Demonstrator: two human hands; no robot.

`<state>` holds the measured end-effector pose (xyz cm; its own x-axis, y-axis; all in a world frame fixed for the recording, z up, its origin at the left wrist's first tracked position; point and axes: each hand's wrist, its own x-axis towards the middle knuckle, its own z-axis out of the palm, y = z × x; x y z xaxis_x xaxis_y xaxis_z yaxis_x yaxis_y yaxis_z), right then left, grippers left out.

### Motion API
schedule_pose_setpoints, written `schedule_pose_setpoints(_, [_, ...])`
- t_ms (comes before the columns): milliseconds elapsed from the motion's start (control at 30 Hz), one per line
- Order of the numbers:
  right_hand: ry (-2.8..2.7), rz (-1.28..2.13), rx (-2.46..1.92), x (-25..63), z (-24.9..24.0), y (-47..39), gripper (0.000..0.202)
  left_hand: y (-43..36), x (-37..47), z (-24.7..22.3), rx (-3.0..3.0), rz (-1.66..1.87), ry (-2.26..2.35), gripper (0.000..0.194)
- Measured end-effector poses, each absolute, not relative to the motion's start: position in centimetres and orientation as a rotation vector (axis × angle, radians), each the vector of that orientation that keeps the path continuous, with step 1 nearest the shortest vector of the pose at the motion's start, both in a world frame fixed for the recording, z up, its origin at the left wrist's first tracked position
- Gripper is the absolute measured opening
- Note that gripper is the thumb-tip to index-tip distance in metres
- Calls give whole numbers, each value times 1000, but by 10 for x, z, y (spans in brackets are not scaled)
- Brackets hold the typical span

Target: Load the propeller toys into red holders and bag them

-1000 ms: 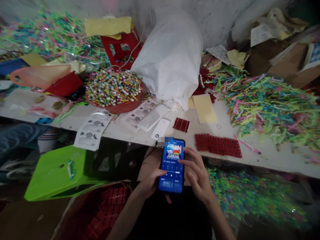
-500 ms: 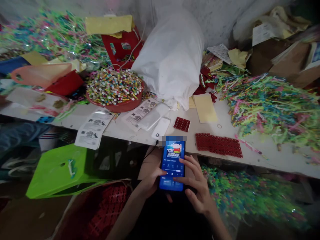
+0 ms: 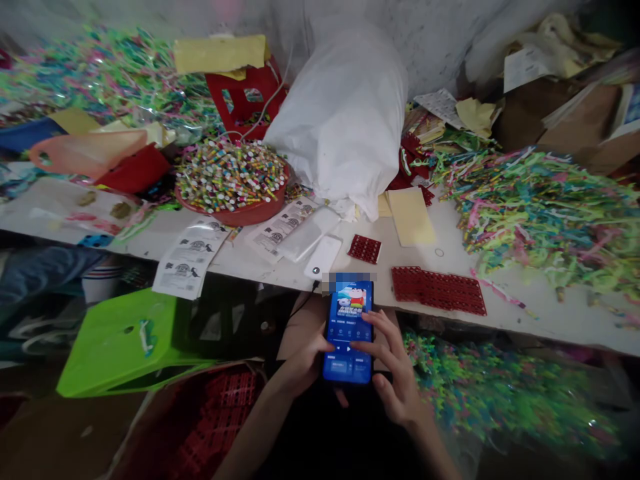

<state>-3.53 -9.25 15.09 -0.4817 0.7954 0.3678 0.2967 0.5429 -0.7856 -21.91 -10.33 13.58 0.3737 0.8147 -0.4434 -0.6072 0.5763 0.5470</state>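
Observation:
A lit smartphone point(image 3: 347, 367) with a blue screen and a cartoon picture is held upright over my lap, just in front of the table edge. My left hand point(image 3: 304, 365) grips it from the left, thumb on the screen's edge and other fingers mostly hidden behind. Spread over its right side is my right hand point(image 3: 400, 377), one fingertip at the play symbol and another higher up near the picture. Beyond the phone lie a second, white phone point(image 3: 324, 255), a small dark red perforated plate point(image 3: 365, 249) and a row of similar plates point(image 3: 438, 290).
A red basin point(image 3: 250, 215) heaped with small colourful pieces stands before a big white sack point(image 3: 345, 127). Ribbon-like bundles point(image 3: 545, 220) cover the table's right. Printed sheets point(image 3: 187, 260) overhang the front edge. Below are a green stool point(image 3: 120, 340) and another person's leg point(image 3: 40, 273).
My right fingertip has moved slightly up the screen to the play symbol. The phone and both hands have shifted a little to the right in view.

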Motion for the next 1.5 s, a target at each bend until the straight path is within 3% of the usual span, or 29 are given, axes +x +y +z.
schedule_pose_setpoints(633, [-1961, 849, -982, -33, 149, -91, 42, -104, -217, 139, 335, 942, 755, 58])
schedule_pose_setpoints(767, [-1796, 980, -910, -31, 150, -90, 58, -103, -217, 139, 331, 924, 743, 60])
schedule_pose_setpoints(900, [-1829, 959, -1068, -32, 151, -87, 45, -103, -217, 139, 329, 931, 774, 60])
schedule_pose_setpoints(1500, [-1955, 811, -1071, -33, 144, -90, 49, -105, -218, 137, 351, 908, 774, 63])
